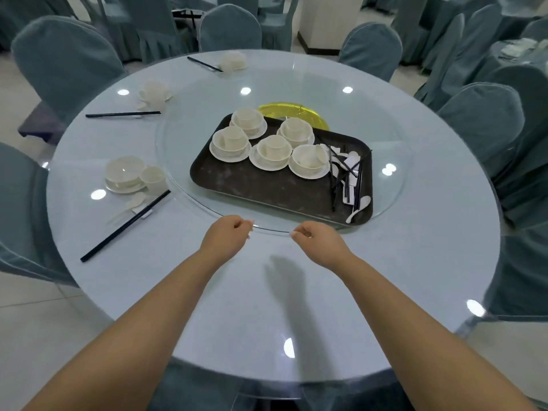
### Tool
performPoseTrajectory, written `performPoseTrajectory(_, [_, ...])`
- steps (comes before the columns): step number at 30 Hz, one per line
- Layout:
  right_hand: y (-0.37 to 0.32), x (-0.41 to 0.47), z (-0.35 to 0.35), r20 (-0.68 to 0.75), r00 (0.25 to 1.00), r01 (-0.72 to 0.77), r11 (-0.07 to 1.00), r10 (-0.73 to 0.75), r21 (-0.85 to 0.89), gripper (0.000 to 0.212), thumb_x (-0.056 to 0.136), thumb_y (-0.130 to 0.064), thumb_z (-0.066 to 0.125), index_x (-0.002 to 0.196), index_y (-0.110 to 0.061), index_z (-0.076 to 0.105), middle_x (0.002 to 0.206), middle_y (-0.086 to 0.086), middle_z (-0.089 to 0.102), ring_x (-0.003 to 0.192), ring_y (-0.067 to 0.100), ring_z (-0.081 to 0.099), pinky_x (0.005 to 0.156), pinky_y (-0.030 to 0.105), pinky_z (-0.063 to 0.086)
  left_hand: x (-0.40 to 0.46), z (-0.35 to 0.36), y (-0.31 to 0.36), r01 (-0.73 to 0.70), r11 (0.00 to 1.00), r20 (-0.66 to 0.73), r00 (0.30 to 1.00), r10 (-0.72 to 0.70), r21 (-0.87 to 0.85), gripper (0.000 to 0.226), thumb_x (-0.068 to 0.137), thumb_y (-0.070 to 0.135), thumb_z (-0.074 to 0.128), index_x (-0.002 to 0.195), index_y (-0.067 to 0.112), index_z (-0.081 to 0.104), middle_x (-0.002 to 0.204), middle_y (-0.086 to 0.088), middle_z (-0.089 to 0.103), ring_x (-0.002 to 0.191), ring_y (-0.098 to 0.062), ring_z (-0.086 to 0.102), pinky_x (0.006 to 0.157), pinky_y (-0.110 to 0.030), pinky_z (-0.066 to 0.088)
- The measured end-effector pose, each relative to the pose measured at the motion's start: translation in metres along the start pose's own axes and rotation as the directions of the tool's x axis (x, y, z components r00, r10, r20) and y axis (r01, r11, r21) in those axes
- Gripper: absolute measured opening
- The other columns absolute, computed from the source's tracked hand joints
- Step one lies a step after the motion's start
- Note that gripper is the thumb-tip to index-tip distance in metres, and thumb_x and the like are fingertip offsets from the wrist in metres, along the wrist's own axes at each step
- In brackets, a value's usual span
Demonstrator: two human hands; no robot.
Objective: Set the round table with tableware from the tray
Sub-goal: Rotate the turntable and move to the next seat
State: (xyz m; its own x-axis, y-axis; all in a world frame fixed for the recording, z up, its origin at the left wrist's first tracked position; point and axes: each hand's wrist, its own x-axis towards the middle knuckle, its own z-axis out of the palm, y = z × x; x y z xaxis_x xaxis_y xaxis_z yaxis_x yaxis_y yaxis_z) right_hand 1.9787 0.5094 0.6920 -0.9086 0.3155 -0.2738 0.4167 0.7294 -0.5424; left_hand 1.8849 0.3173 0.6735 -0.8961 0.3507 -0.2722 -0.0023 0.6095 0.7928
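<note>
A dark tray [267,185] sits on the glass turntable [184,179] in the middle of the round table [415,262]. On it stand several white bowl-and-saucer sets [272,152], with a heap of black chopsticks and white spoons [350,176] at its right end. My left hand [229,234] and my right hand [315,237] are side by side at the turntable's near rim. Their fingers are curled and the fingertips meet the glass edge. Three places are laid on the left: a near setting [127,173] with chopsticks [124,225], a middle setting [154,93] and a far setting [234,61].
Blue-covered chairs [480,123] ring the table on all sides. A yellow disc [293,112] lies under the glass behind the tray. More covered tables and a pale pillar [326,22] stand beyond. The near and right parts of the tabletop hold no tableware.
</note>
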Motion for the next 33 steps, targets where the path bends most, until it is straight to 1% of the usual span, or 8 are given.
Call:
performPoseTrajectory(8, [-0.003, 0.024, 0.005, -0.015, 0.996, -0.083, 0.995, 0.084, 0.060, 0.029, 0.097, -0.040, 0.051, 0.105, -0.018, 0.067, 0.106, -0.002, 0.067, 0.102, 0.019, 0.060, 0.089, 0.034, 0.048, 0.026, -0.006, -0.009, 0.010, 0.999, 0.062, 0.998, -0.013, 0.044, 0.043, 0.096, 0.043, 0.049, 0.093, 0.004, 0.068, 0.084, 0.003, 0.069, 0.087, -0.021, 0.065, 0.084, -0.041, 0.053])
performPoseTrajectory(13, [0.004, 0.040, 0.008, -0.024, 0.986, -0.156, 0.962, 0.166, 0.225, 0.022, 0.095, -0.036, 0.054, 0.090, -0.017, 0.064, 0.095, 0.003, 0.068, 0.095, 0.023, 0.065, 0.086, 0.038, 0.049, 0.034, -0.004, -0.012, 0.026, 0.998, 0.087, 0.996, -0.032, 0.061, 0.043, 0.097, 0.043, 0.048, 0.094, 0.005, 0.068, 0.088, 0.000, 0.069, 0.089, -0.021, 0.065, 0.087, -0.040, 0.052])
performPoseTrajectory(17, [0.009, 0.064, 0.009, -0.031, 0.972, -0.205, 0.903, 0.233, 0.377, 0.028, 0.094, -0.032, 0.056, 0.092, -0.006, 0.066, 0.092, 0.009, 0.068, 0.095, 0.032, 0.065, 0.089, 0.045, 0.051, 0.041, -0.002, -0.010, 0.043, 0.997, 0.082, 0.996, -0.047, 0.057, 0.041, 0.097, 0.042, 0.049, 0.094, 0.005, 0.068, 0.090, -0.003, 0.069, 0.091, -0.022, 0.064, 0.087, -0.040, 0.051])
performPoseTrajectory(20, [0.015, 0.086, 0.009, -0.030, 0.967, -0.220, 0.883, 0.255, 0.414, 0.029, 0.092, -0.030, 0.057, 0.091, -0.003, 0.065, 0.081, 0.003, 0.064, 0.087, 0.030, 0.065, 0.085, 0.042, 0.052, 0.051, -0.002, -0.007, 0.034, 0.996, 0.059, 0.998, -0.039, 0.077, 0.041, 0.097, 0.039, 0.049, 0.095, 0.002, 0.067, 0.093, -0.010, 0.069, 0.093, -0.027, 0.064, 0.086, -0.041, 0.050])
performPoseTrajectory(23, [0.023, 0.113, 0.009, -0.024, 0.958, -0.243, 0.855, 0.285, 0.459, 0.024, 0.091, -0.028, 0.058, 0.081, -0.007, 0.062, 0.076, 0.006, 0.061, 0.076, 0.025, 0.057, 0.078, 0.042, 0.050, 0.065, -0.001, 0.000, 0.030, 0.996, 0.027, 0.999, -0.033, 0.087, 0.042, 0.096, 0.039, 0.049, 0.090, 0.000, 0.065, 0.092, -0.016, 0.067, 0.094, -0.033, 0.063, 0.081, -0.039, 0.049])
performPoseTrajectory(26, [0.031, 0.141, 0.006, 0.003, 0.931, -0.302, 0.765, 0.365, 0.568, 0.023, 0.094, -0.026, 0.057, 0.075, -0.014, 0.055, 0.081, 0.011, 0.064, 0.068, 0.023, 0.058, 0.078, 0.043, 0.054, 0.081, 0.002, 0.009, 0.045, 0.994, 0.014, 0.999, -0.046, 0.104, 0.047, 0.097, 0.042, 0.047, 0.094, -0.001, 0.066, 0.096, -0.018, 0.068, 0.094, -0.032, 0.063, 0.083, -0.041, 0.050])
performPoseTrajectory(30, [0.042, 0.183, 0.000, 0.153, 0.863, -0.423, 0.522, 0.482, 0.741, 0.018, 0.099, -0.021, 0.049, 0.107, -0.005, 0.053, 0.099, 0.018, 0.065, 0.079, 0.027, 0.064, 0.073, 0.035, 0.055, 0.100, 0.010, 0.018, 0.101, 0.992, -0.002, 0.995, -0.101, 0.075, 0.044, 0.097, 0.046, 0.047, 0.096, 0.006, 0.067, 0.095, -0.010, 0.069, 0.090, -0.024, 0.064, 0.084, -0.041, 0.052])
performPoseTrajectory(33, [0.045, 0.212, -0.002, 0.292, 0.785, -0.523, 0.332, 0.546, 0.785, 0.032, 0.102, -0.009, 0.033, 0.127, 0.009, 0.043, 0.128, 0.023, 0.058, 0.104, 0.033, 0.062, 0.088, 0.034, 0.052, 0.112, 0.018, 0.021, 0.147, 0.987, -0.005, 0.989, -0.147, 0.067, 0.040, 0.097, 0.045, 0.047, 0.093, 0.010, 0.065, 0.091, -0.007, 0.067, 0.087, -0.020, 0.063, 0.080, -0.035, 0.051])
